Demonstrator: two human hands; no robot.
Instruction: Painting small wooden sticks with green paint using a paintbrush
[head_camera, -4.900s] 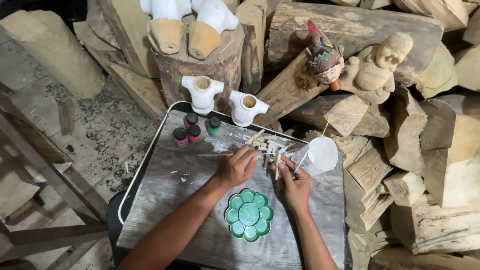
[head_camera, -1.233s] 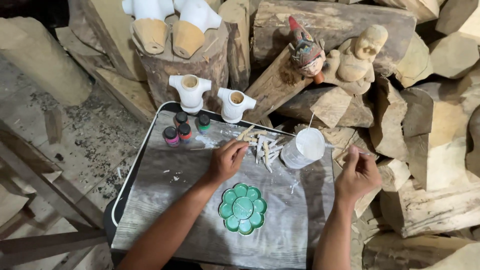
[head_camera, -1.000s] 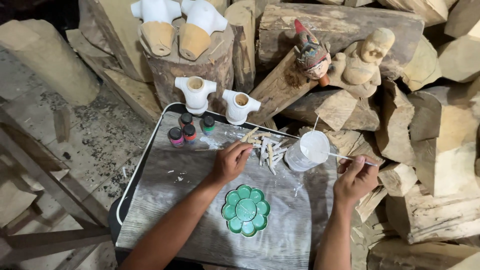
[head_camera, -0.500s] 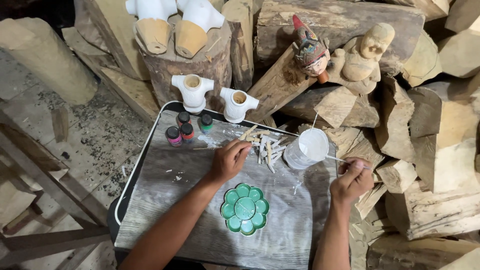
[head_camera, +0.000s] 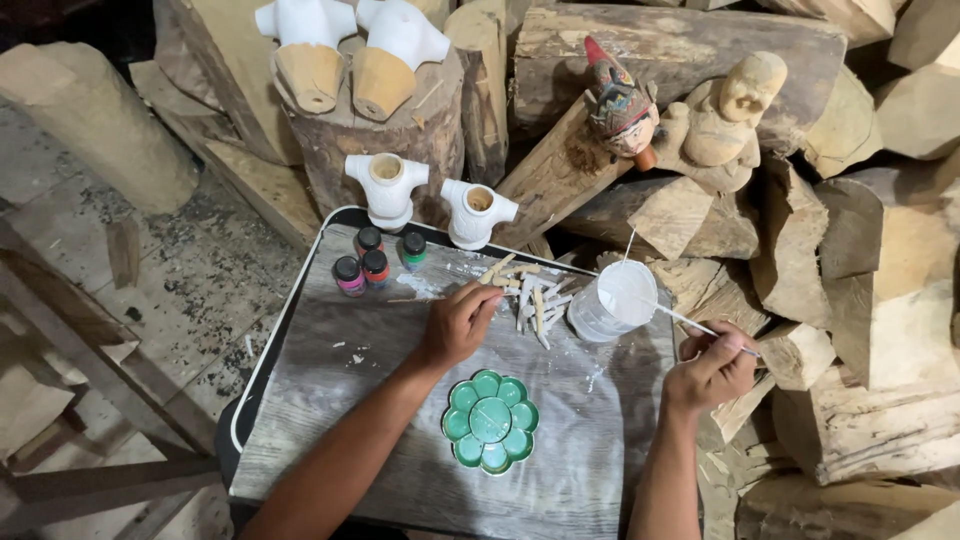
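My left hand (head_camera: 458, 326) rests on the grey board (head_camera: 330, 400), its curled fingertips at the edge of a pile of small white-painted wooden sticks (head_camera: 530, 295). I cannot tell whether it pinches one. My right hand (head_camera: 712, 368) sits at the board's right edge and grips a thin paintbrush (head_camera: 690, 322). The brush slants up and left to the rim of a clear cup of white paint (head_camera: 612, 300). A green flower-shaped palette (head_camera: 490, 421) lies between my forearms.
Several small paint jars (head_camera: 368, 262) stand at the board's far left corner. Two white carved torsos (head_camera: 430, 200) stand behind them, and two larger ones (head_camera: 350, 50) lie on a stump. A painted figure (head_camera: 620, 105) and a bare carved figure (head_camera: 725, 115) rest on stacked logs to the right.
About five seconds ago both hands were at the stick pile. My right hand then swung out right with the brush and has come back toward the cup. The left hand has barely moved.
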